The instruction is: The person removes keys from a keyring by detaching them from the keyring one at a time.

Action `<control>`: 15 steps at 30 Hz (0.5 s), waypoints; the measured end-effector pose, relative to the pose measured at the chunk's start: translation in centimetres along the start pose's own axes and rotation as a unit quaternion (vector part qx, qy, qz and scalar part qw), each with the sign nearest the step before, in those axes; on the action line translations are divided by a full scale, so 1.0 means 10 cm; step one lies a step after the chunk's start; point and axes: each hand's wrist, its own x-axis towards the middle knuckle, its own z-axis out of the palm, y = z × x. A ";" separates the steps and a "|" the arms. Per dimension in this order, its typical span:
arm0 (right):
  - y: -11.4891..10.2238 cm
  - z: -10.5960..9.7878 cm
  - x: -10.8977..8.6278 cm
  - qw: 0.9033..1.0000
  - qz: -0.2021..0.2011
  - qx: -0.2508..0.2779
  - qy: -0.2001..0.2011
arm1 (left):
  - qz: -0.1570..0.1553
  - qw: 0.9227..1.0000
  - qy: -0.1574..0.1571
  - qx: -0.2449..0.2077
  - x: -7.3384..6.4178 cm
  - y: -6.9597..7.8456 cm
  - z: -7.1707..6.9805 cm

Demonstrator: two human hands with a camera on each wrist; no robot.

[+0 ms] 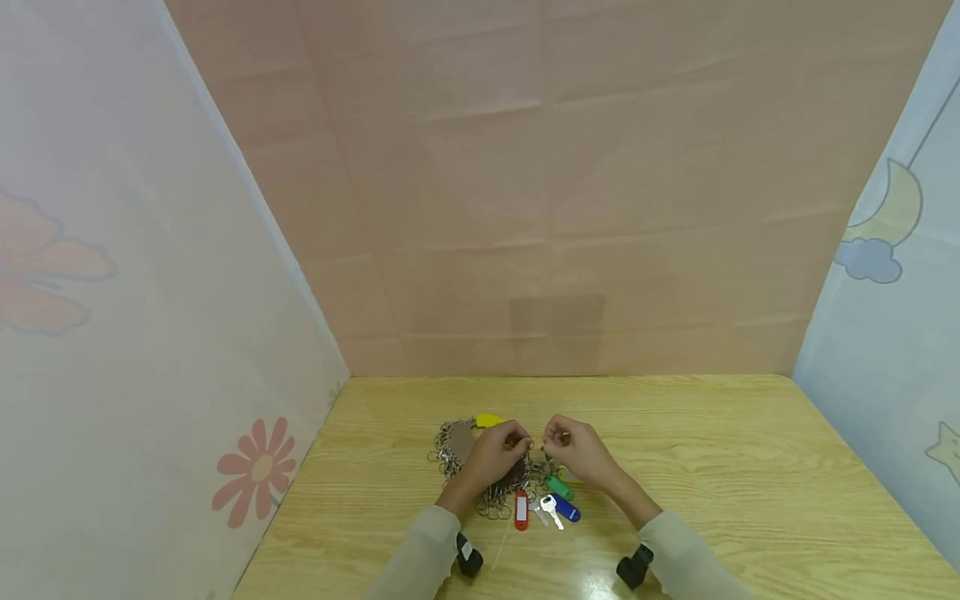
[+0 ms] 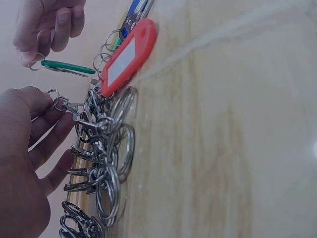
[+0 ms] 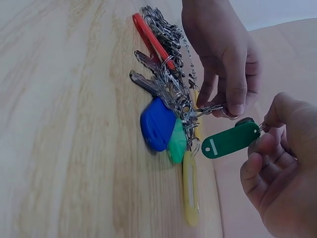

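Note:
My left hand [image 1: 491,457] pinches a small split ring between thumb and fingers. That ring hangs on a metal swivel clasp [image 2: 73,107] at the edge of a ring-shaped cluster of clasps and key rings [image 2: 106,188]. Facing it, my right hand [image 1: 583,452] holds the ring of a dark green key tag [image 3: 230,140] between thumb and fingertips. A key with a dark rounded head shows partly behind that tag. The two hands are close together above the table, the green tag pointing toward the cluster in the right wrist view.
A red key tag [image 1: 521,510], a blue tag [image 1: 566,507], a lighter green tag [image 1: 559,487] and silver keys [image 1: 552,511] lie at the cluster's near right. One yellow tag [image 1: 490,421] is at its far side, another yellow tag [image 3: 190,191] nearer the right hand. Fabric walls surround the wooden table [image 1: 735,483].

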 end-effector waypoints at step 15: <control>0.00 -0.19 -0.02 0.999 0.017 -0.028 0.026 | -0.004 1.000 0.007 0.006 0.00 0.00 0.01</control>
